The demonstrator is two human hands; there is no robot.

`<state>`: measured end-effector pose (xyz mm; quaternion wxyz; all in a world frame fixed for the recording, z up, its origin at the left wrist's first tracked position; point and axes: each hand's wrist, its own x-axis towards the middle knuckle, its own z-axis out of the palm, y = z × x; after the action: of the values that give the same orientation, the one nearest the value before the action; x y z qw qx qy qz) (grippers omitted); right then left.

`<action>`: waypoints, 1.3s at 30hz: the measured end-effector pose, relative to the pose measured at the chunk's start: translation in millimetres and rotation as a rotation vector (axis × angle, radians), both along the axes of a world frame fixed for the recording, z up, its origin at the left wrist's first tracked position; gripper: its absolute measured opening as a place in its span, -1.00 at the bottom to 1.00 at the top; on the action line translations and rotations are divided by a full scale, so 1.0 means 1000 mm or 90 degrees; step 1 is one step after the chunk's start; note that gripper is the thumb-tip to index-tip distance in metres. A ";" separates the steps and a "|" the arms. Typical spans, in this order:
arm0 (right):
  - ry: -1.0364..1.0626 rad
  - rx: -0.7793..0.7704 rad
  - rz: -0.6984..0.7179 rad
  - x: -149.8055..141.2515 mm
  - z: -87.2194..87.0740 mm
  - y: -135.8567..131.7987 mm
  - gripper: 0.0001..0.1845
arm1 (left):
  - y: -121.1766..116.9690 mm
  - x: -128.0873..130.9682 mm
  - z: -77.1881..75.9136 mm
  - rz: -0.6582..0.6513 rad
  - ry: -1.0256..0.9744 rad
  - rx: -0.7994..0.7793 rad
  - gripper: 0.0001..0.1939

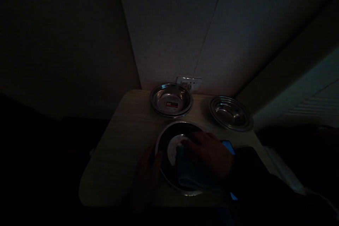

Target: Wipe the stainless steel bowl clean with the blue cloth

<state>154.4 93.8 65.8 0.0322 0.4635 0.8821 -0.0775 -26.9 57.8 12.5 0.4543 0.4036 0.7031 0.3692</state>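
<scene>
In dim light, a round metal bowl (pixel 172 123) rests on a small wooden table near its front. My left hand (pixel 148 169) grips the bowl's left rim, thumb over the edge. Bunched under the fingers of my right hand (pixel 209 150) is a dark bluish cloth (pixel 189 171), pressed against the inside of the bowl. Part of the cloth hangs over the bowl's near right side. My right palm and wrist hide the bowl's right rim.
Behind the bowl stand stacked metal dishes (pixel 171 93), with a label in the top one. More stacked dishes (pixel 230 113) are at the back right. A wall socket (pixel 189 83) is behind the table (pixel 113 159). A phone-like object (pixel 228 146) with a lit blue surface lies beside my right wrist.
</scene>
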 end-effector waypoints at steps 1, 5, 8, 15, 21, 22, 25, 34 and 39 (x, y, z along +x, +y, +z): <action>0.016 0.009 0.007 0.000 0.001 -0.004 -0.64 | -0.002 -0.001 -0.001 0.003 -0.002 0.003 -0.61; 0.040 -0.023 0.030 0.000 0.005 -0.016 -0.76 | -0.001 -0.002 -0.004 0.014 0.007 0.028 -0.61; -0.006 -0.060 0.039 -0.005 -0.001 -0.019 -0.74 | 0.005 -0.001 -0.006 0.010 0.016 0.052 -0.60; -0.050 -0.025 0.088 -0.028 -0.024 -0.015 -0.72 | 0.006 0.001 -0.010 -0.016 -0.009 0.057 -0.56; -0.038 -0.009 0.062 -0.040 -0.027 0.003 -0.72 | 0.004 0.000 -0.011 -0.039 -0.015 0.080 -0.58; -0.052 -0.008 0.031 -0.041 -0.027 0.005 -0.71 | 0.004 0.000 -0.012 -0.038 -0.015 0.074 -0.58; -0.073 0.004 -0.044 -0.043 -0.028 0.009 -0.70 | 0.001 0.003 -0.014 -0.008 0.005 0.062 -0.58; 0.018 -0.071 0.130 -0.043 -0.030 -0.007 -0.81 | 0.001 0.011 -0.017 0.088 0.018 0.035 -0.57; -0.055 0.011 -0.042 -0.048 -0.028 0.004 -0.73 | -0.001 0.010 -0.016 0.045 0.011 0.061 -0.59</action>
<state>106.6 97.5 37.4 0.0637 0.4955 0.8648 -0.0508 -17.4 57.2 -3.9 0.4149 0.4029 0.7024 0.4148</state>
